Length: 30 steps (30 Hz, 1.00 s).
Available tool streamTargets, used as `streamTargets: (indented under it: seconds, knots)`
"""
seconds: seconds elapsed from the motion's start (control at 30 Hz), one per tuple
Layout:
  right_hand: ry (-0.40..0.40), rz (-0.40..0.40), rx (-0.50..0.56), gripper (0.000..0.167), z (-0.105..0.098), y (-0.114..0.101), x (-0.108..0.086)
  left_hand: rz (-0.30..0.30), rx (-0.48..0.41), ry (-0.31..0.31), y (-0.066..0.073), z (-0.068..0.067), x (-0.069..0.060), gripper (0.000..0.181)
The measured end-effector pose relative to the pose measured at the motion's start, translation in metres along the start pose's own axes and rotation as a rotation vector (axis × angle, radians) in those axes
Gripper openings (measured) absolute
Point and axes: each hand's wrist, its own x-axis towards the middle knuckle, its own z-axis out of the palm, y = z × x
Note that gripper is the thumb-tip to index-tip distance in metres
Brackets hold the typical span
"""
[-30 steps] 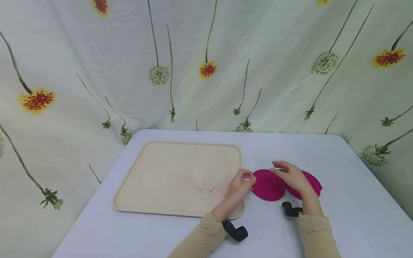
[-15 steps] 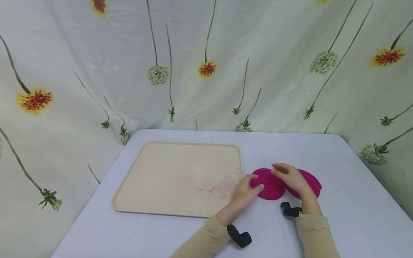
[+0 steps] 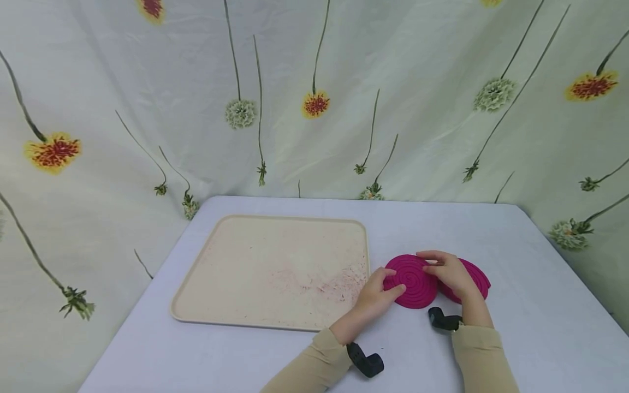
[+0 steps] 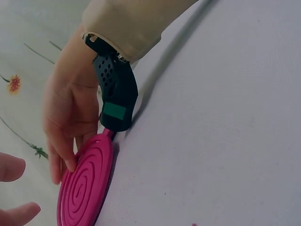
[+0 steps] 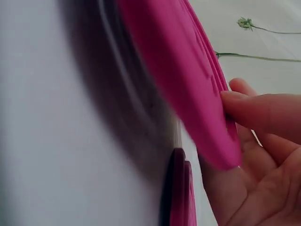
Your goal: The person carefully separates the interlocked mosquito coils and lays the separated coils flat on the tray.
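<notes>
A flat magenta disc with spiral grooves (image 3: 411,281) is tilted, partly raised off the table. My right hand (image 3: 453,275) pinches its right edge between thumb and fingers; the right wrist view shows the thumb (image 5: 263,110) on the disc's face (image 5: 183,70). My left hand (image 3: 375,295) is at the disc's left side, thumb and forefinger spread apart. In the left wrist view its fingertips (image 4: 21,214) stand short of the spiral disc (image 4: 82,188). A second magenta spiral disc (image 3: 476,279) lies on the table, partly hidden behind my right hand and wrist.
A beige rectangular tray (image 3: 275,245) with pinkish crumbs and smears lies on the left of the white-covered table (image 3: 530,305). A flower-patterned cloth (image 3: 432,109) hangs behind. Black wrist devices (image 3: 366,360) jut out below both hands.
My left hand has moved right to the disc's left edge and spread its thumb and forefinger. My right hand has taken hold of the left disc, which has tilted and risen slightly.
</notes>
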Motion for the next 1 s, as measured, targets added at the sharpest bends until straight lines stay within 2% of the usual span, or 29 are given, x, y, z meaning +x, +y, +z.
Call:
streamTargets:
  seconds: [0.17, 0.3, 0.47, 0.53, 0.6, 0.73, 0.77, 0.83, 1.0]
  knots:
    - [0.003, 0.089, 0.138, 0.042, -0.005, 0.001, 0.000, 0.021, -0.061, 0.020, 0.000, -0.001, 0.002, 0.034]
    - [-0.008, 0.069, 0.291, 0.046, -0.010, -0.004, -0.002, 0.029, -0.120, 0.073, -0.001, 0.000, 0.003, 0.027]
    - [-0.028, 0.042, 0.460, 0.050, -0.013, -0.013, -0.005, 0.052, -0.137, 0.152, -0.001, -0.003, 0.004, 0.020]
    - [-0.032, 0.020, 0.519, 0.050, -0.012, -0.018, -0.005, 0.062, -0.151, 0.167, 0.000, -0.007, 0.005, 0.021]
    - [-0.027, -0.001, 0.577, 0.048, -0.010, -0.025, -0.005, 0.067, -0.232, 0.169, 0.001, -0.013, 0.007, 0.022]
    - [-0.004, -0.031, 0.685, 0.040, -0.004, -0.038, -0.005, 0.079, -0.458, 0.154, 0.002, -0.029, 0.015, 0.025]
    - [0.001, -0.037, 0.702, 0.041, -0.002, -0.041, -0.005, 0.090, -0.507, 0.153, 0.003, -0.034, 0.017, 0.025]
    - [0.008, -0.053, 0.704, 0.045, 0.001, -0.048, -0.006, 0.098, -0.547, 0.144, 0.003, -0.044, 0.019, 0.025]
    - [0.013, -0.075, 0.606, 0.056, 0.007, -0.063, -0.010, 0.142, -0.502, 0.105, 0.007, -0.070, 0.020, 0.026]
